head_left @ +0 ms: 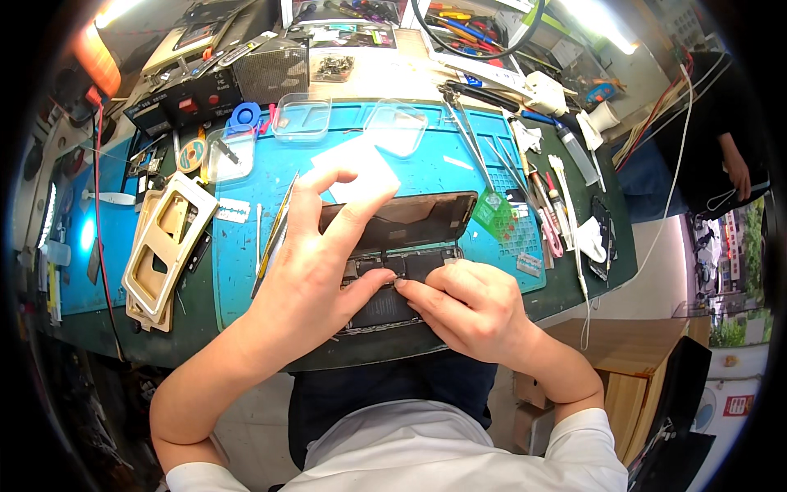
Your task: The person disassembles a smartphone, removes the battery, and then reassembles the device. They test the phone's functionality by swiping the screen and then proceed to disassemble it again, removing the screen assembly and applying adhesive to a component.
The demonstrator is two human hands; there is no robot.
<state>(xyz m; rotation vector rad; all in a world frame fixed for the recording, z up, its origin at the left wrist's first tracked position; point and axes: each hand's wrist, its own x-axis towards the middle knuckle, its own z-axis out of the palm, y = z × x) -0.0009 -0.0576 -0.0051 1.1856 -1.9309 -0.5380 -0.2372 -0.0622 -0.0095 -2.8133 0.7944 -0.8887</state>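
Observation:
An opened smartphone (385, 308) lies near the mat's front edge, its dark battery and inner parts showing. Its screen panel (410, 222) stands tilted up along the far side. My left hand (307, 258) is at the phone's left, fingers spread and curved beside the raised panel. The left thumb stretches into the phone body, its tip close to my right fingertips. Over the phone's right part, my right hand (467, 307) is closed, thumb and index finger pinched at the inner parts. What they pinch, if anything, is too small to make out.
Left of the phone are tweezers (277, 234), a razor blade (233, 211) and beige frame-shaped holders (168, 246). Clear plastic boxes (301, 117) and white paper (361, 168) lie behind. At right are a syringe (577, 154) and several tools. Another person's hand (736, 170) shows far right.

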